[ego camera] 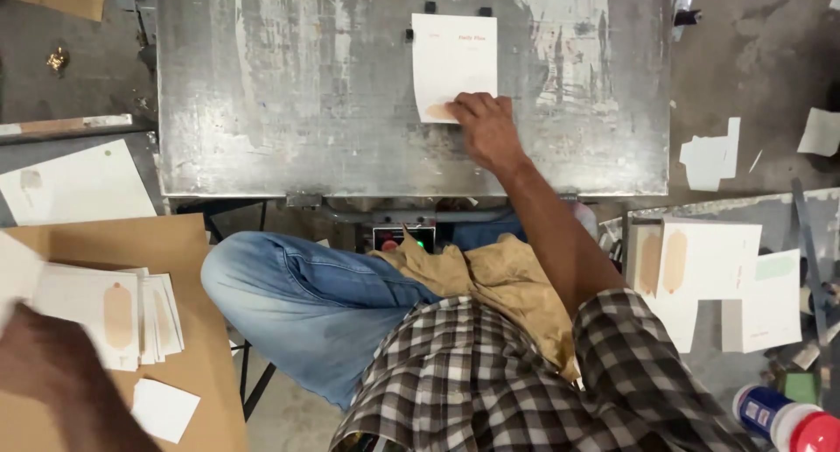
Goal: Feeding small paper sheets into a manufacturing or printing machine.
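A worn metal desk is filling the view. A white card is lying on it against small black stops. The right hand is pressing the card's lower edge, grip flat. The blurred left hand is hovering near a card stack; its grip cannot be told. A sliding fingertip could skew the card.
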